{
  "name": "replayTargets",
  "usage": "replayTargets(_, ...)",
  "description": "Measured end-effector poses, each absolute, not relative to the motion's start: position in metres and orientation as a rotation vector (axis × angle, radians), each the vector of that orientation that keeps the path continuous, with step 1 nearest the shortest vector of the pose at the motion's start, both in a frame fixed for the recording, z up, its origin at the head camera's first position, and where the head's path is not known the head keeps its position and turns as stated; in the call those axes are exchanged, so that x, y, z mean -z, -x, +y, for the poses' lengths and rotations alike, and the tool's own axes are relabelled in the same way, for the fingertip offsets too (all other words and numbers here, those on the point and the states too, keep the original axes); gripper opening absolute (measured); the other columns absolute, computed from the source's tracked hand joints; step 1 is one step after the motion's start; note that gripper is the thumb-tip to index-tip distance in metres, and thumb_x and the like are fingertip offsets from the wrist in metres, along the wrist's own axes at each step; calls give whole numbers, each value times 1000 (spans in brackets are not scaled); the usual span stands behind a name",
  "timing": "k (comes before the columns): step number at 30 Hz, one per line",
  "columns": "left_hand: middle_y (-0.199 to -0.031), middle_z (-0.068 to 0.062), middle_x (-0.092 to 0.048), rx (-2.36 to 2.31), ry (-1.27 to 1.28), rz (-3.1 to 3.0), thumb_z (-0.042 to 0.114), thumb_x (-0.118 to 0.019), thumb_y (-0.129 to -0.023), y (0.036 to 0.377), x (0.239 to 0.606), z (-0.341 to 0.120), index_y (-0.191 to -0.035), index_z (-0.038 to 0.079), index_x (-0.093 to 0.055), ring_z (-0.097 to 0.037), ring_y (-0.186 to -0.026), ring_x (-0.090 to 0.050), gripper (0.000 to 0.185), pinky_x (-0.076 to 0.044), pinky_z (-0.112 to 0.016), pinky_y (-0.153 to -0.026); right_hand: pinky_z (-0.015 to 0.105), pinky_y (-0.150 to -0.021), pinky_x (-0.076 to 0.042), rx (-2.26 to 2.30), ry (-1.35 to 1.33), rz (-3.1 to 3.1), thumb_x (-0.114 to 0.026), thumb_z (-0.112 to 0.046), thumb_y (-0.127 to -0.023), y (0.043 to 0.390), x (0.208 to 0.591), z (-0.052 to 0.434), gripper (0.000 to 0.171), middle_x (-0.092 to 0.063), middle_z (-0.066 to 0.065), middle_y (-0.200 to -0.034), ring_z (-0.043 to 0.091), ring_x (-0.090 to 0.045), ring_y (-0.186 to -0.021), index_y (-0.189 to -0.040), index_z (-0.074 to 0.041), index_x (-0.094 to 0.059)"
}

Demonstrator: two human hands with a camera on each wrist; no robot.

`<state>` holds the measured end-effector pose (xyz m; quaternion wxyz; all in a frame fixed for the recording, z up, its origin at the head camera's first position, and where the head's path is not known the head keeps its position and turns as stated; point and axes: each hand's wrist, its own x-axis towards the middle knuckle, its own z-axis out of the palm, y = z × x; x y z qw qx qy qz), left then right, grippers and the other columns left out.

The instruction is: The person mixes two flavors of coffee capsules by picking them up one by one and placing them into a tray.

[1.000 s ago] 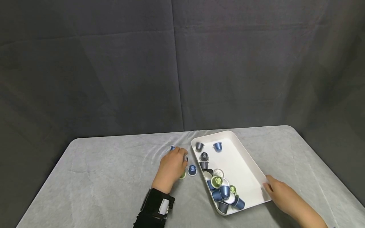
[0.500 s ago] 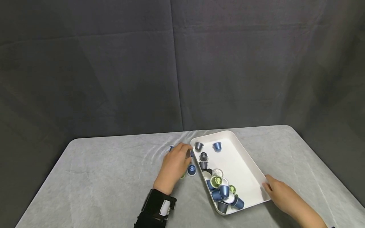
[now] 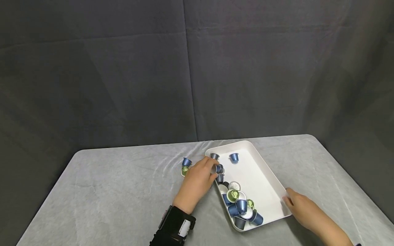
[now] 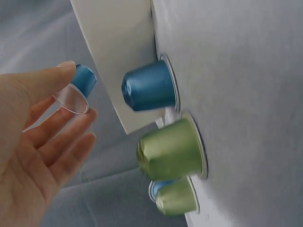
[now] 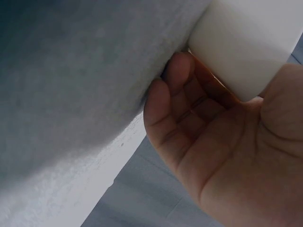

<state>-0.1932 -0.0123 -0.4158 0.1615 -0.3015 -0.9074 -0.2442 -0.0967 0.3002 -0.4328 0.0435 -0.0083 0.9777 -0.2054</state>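
Observation:
My left hand [image 3: 197,179] pinches a blue coffee capsule [image 4: 85,79] between thumb and fingers, its foil lid facing the palm in the left wrist view. In the head view this hand overlaps the left wall of the white tray [image 3: 261,177]. At the tray's near right corner, my right hand [image 3: 303,206] grips the rim, and the right wrist view has its fingers curled under the tray wall [image 5: 241,42]. Inside the tray, several blue, grey and green capsules crowd the near left side, including a green capsule [image 3: 233,195]. A blue capsule [image 3: 234,157] lies farther back.
On the table left of the tray stand a blue capsule [image 3: 186,162] and a green capsule [image 3: 184,171]. Closer in the left wrist view are another blue capsule [image 4: 149,87] and a green capsule [image 4: 173,146]. A dark grey curtain [image 3: 129,75] hangs behind the table [image 3: 101,198].
My left hand has moved right from the loose capsules to the tray's left side, carrying the blue capsule. A blue and a green capsule behind it came into sight. The right hand stays put.

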Motion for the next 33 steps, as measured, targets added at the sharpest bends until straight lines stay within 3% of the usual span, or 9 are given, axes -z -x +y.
replayTargets(8,-113,2,-63,641,989,-2589,22,-76,-88,186,420,1,-118,13,-64,-16,-100,-65,34,-53,-33,-83,47,-66,-48,636,19,2971,-52,-8,-100,97,433,301,12,-65,15,-87,22,-57,-75,-102,3,-55)
replayTargets(20,-110,5,-64,533,1065,-2552,27,-78,-86,179,424,9,-117,16,-65,-13,-91,-65,35,-54,-27,-76,48,-67,-49,645,3,2958,-52,-7,-100,99,433,301,12,-66,17,-91,23,-59,-78,-104,3,-56)
replayTargets(33,-111,4,-64,482,1065,-2552,25,-78,-86,179,424,10,-114,15,-66,-14,-96,-65,32,-53,-28,-82,44,-63,-46,635,16,2964,-51,-7,-100,98,434,301,8,-63,11,-83,21,-52,-72,-99,1,-54)
